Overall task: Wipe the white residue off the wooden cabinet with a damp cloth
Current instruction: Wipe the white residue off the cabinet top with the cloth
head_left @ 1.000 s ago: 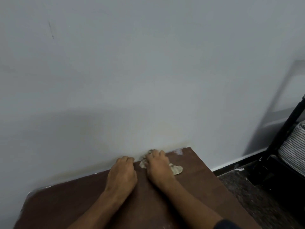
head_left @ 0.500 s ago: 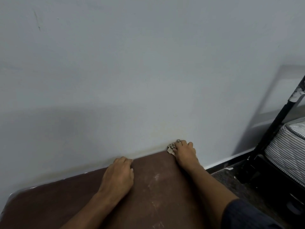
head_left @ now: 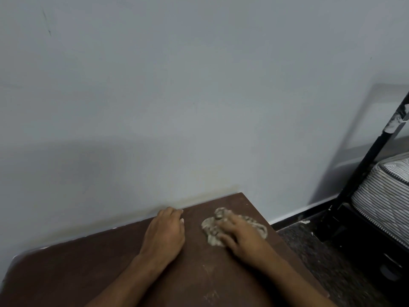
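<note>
1. Brown wood, the cabinet top (head_left: 93, 275) runs along the pale wall (head_left: 199, 96), and faint white residue (head_left: 209, 282) streaks its near middle.
2. On the right part of the top lies the crumpled cloth (head_left: 212, 227), under the right hand (head_left: 240, 234), whose fingers lie flat and spread over it, likely to press it down for rubbing.
3. Left of the cloth, the left hand (head_left: 164, 232) rests palm down near the wall, fingers loosely bent and holding nothing, probably bracing the person.
4. Streaks remain, so wiping seems unfinished.
</note>
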### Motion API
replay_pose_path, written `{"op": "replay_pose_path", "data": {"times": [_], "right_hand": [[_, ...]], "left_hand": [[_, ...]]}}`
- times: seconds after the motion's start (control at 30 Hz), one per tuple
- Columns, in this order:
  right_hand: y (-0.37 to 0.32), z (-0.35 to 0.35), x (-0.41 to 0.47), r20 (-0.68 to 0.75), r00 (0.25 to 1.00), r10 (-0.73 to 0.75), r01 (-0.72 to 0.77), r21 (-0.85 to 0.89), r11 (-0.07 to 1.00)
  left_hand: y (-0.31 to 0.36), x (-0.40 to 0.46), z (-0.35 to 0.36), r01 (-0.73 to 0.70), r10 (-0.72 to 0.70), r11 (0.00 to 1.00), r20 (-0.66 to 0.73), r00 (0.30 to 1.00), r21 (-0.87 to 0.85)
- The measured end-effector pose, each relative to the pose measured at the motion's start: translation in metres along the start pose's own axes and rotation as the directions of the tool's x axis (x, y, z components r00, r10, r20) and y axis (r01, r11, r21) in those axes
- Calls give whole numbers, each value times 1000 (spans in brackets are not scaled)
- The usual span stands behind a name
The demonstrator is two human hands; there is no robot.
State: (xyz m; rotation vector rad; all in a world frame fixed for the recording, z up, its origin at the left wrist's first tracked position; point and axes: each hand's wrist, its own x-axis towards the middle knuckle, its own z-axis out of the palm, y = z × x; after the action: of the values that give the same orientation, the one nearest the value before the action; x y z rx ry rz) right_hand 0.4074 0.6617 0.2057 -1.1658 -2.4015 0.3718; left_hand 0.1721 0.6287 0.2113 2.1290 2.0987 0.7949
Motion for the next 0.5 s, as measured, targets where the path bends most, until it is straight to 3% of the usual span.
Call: {"op": "replay_pose_path", "data": {"times": [0.1,0.23,0.27,0.3,0.37,0.4,0.43,0.47,0.5], "right_hand": [[-10,0,-1,-79,995,56,-61,-55,997],[-60,35,-48,52,986,-162,168,-150,974],[-87,44,-39,65,991,-116,123,-122,985],[-97,51,-28,-51,998,-40,39,-25,999],[-98,31,-10,-65,976,209,-213,-56,976],[-90,31,-8,-43,979,197,-202,-138,970],[-74,34,-7,-40,998,37,-41,-88,995],[-55,19,-12,99,994,-50,56,-59,997],[-37,7,-18,143,988,-53,60,-42,997]], "left_hand": [[2,-1,0,9,-9,1000,3,1000,4],[11,2,3,0,1,1000,15,1000,-15],[13,2,5,-4,5,1000,16,1000,-22],[15,2,6,-11,12,1000,21,1000,-20],[17,2,7,-26,26,1000,35,999,-12],[17,2,8,-30,31,999,41,999,-15],[17,2,8,-36,37,999,47,998,-18],[18,1,8,-43,44,999,52,998,-20],[19,0,8,-49,50,999,55,997,-24]]}}
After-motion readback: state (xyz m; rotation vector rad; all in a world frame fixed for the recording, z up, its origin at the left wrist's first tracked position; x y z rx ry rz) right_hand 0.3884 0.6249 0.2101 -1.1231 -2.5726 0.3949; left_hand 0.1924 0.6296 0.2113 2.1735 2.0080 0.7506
